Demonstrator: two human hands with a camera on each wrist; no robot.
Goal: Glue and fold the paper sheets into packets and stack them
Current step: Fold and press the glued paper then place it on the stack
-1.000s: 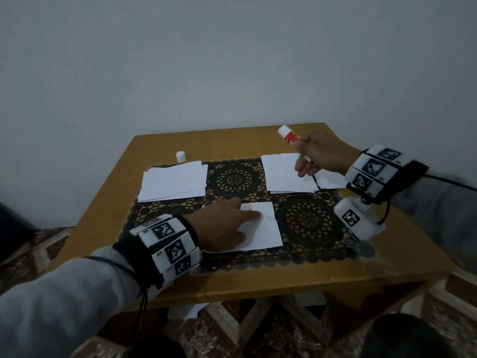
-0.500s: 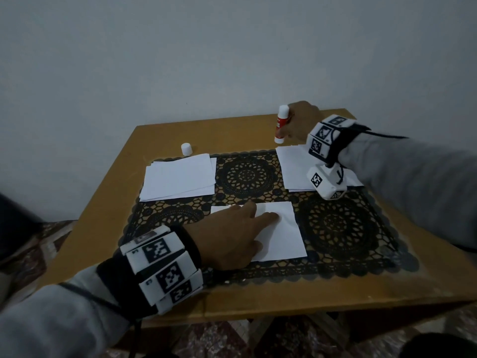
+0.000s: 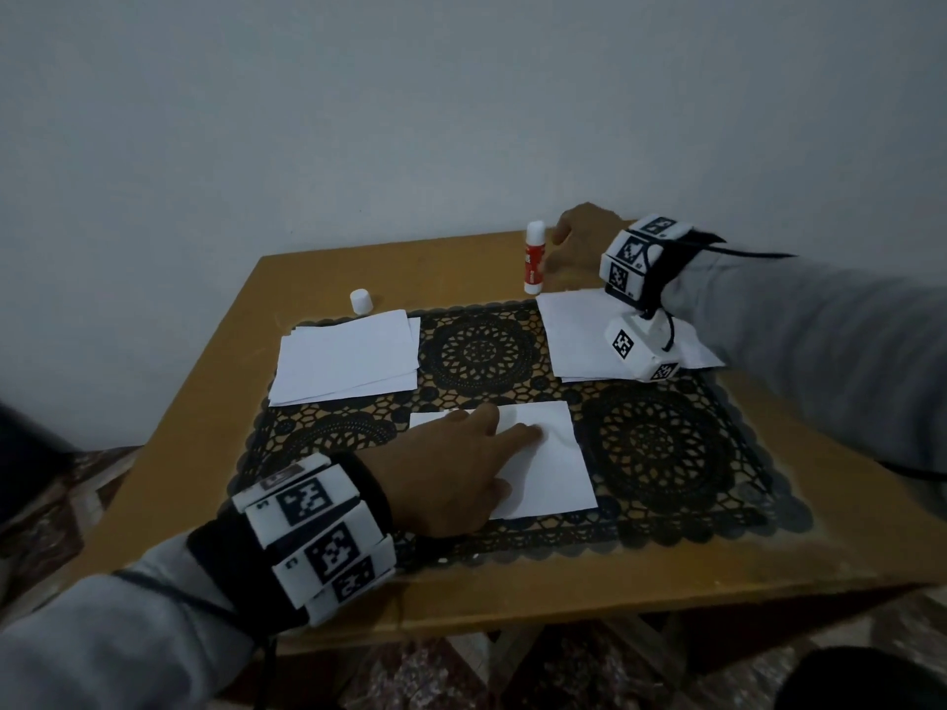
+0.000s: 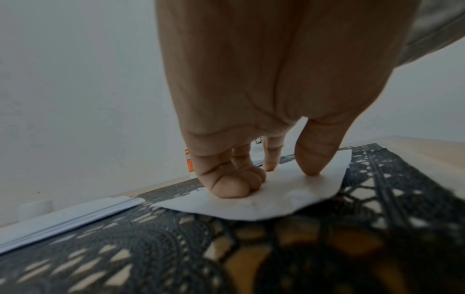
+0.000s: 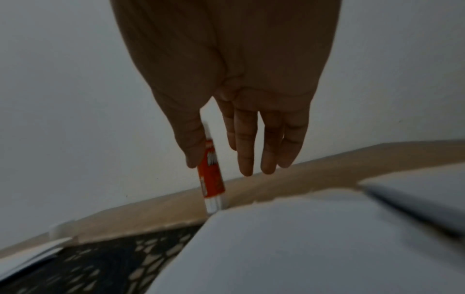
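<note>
- Left hand point(image 3: 451, 468) pressed flat, fingers point(image 4: 310, 159) spread, on the single sheet point(image 3: 543, 468) near the middle of the lace mat point(image 3: 661, 453).
- Right hand point(image 3: 576, 248) hovered with relaxed fingers just beside the upright glue stick point(image 3: 534, 258) at the far edge of the table point(image 3: 215, 417), gripping nothing.
- Loose paper lay in a left pile point(image 3: 348, 363) and a right pile point(image 3: 579, 340).
- Thin and floppy, the sheet would likely slide on the lace; it seemed best pinned flat and lifted by an edge or corner.
- White cap point(image 3: 360, 301) stood far left.
</note>
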